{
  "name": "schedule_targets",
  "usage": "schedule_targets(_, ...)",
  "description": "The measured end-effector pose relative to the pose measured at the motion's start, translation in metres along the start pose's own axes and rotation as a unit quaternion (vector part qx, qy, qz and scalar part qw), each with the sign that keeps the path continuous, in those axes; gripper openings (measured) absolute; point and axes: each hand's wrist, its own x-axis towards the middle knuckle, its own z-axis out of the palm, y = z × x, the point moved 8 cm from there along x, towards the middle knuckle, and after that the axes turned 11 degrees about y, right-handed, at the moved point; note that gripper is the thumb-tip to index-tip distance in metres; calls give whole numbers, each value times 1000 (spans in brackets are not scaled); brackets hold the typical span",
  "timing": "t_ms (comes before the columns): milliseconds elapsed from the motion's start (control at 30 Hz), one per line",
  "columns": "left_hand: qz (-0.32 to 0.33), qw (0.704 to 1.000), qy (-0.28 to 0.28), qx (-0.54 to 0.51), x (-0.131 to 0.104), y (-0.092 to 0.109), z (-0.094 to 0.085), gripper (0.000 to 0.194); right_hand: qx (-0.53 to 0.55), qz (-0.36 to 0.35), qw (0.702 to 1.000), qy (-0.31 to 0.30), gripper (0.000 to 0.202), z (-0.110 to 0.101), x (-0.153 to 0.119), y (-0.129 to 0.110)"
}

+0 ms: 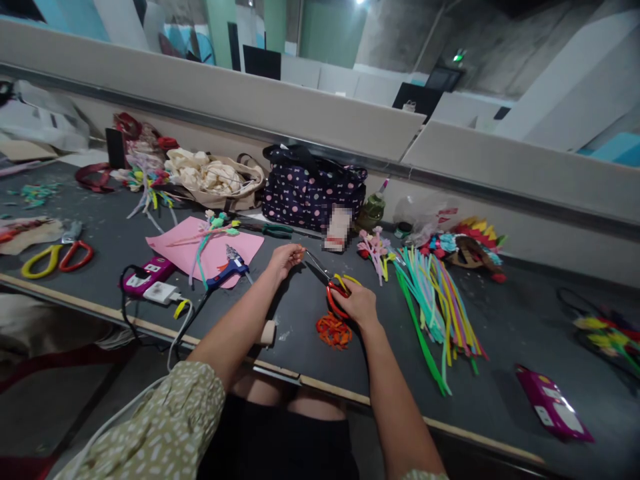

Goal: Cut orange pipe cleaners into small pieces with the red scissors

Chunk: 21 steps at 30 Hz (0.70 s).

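My right hand (358, 301) grips the red and yellow handles of a pair of scissors (336, 288). Its blades point up and left, with their tips close to my left hand (287, 259). The fingers of that hand are pinched together; a small orange bit shows at the fingertips, too small to name. Just below the scissors, a heap of short orange pieces (334, 331) lies on the dark table (305, 360). To the right is a fanned bundle of fuzzy craft stems (437, 300) in green, yellow, pink and pale blue.
A blue glue gun (227, 270) rests on a pink sheet (253, 248), near a purple power strip (150, 275) with cables. Another pair of scissors (56, 257) lies left. A dark patterned bag (313, 190) stands behind my hands. At far right is a purple box (553, 403).
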Motion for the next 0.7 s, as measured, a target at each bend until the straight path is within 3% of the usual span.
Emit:
schedule_targets(300,11,997,74,-23,6,1,-15,13,-65,-29,997,-8,47,-1,-3,-5)
schedule_targets(567,58,996,41,46,-1,6,-6,12,-44,-38,998,24,43,-4,-3,-3)
schedule_targets(700,41,998,15,36,-3,4,-1,13,-8,-18,998,60,45,-9,-2,-1)
